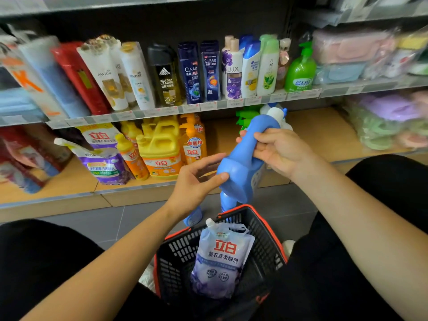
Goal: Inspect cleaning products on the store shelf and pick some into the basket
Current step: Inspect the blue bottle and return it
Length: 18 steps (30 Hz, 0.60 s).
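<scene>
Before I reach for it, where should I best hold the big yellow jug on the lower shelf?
Probably grip the moulded handle on top of the yellow jug, coming from the front and slightly above. It stands upright with the handle arching over its shoulder, while the orange squeeze bottle and the orange pump bottle crowd its sides.

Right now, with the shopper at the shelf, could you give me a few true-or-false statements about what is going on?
1. The right hand grips the blue bottle by its neck. True.
2. The basket holds nothing. False: a white and purple pouch lies in it.
3. The blue bottle rests inside the basket. False: it is held up, outside it.
4. A green pump bottle stands on the upper shelf. True.
</scene>
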Tool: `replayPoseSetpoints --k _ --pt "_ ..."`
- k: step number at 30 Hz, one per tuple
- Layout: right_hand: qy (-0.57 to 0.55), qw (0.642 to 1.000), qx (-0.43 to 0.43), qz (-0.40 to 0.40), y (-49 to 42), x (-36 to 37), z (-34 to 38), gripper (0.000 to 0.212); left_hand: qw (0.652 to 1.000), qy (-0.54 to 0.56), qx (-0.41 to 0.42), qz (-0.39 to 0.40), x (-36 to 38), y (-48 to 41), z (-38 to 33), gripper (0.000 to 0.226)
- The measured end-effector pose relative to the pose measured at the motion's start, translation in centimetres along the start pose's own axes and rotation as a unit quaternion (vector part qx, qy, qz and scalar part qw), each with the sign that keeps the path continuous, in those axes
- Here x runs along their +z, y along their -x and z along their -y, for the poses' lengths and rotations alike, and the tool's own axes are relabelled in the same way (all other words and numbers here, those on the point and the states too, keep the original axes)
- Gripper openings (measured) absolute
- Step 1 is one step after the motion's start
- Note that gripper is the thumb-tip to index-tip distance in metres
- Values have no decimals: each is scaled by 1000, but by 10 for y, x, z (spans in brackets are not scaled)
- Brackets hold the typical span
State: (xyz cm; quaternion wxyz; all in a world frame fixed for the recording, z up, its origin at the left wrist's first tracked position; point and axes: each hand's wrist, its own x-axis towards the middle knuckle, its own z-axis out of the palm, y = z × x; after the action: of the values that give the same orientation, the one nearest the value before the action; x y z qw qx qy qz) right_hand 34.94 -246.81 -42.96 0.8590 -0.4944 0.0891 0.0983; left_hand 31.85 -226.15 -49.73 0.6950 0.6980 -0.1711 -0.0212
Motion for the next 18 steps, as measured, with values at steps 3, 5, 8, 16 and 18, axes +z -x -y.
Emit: replayPoseSetpoints --k 3,5,8,16,18 --pt "9 1000 -4 -3 2 1 0 40 997 -59 42 -5 -1 2 2 49" --pt "3 1000 -11 -3 2 2 1 34 990 -111 81 -4 0 3 4 59" --pt "-16 1000 -19 0 2 3 0 26 974 -180 137 -24 0 5 6 66" --pt "-86 996 -4 -5 2 8 6 31 886 -352 289 -87 7 17 34 71" --pt "-100 995 -10 -3 1 10 9 35 868 -385 306 -69 15 23 46 76"
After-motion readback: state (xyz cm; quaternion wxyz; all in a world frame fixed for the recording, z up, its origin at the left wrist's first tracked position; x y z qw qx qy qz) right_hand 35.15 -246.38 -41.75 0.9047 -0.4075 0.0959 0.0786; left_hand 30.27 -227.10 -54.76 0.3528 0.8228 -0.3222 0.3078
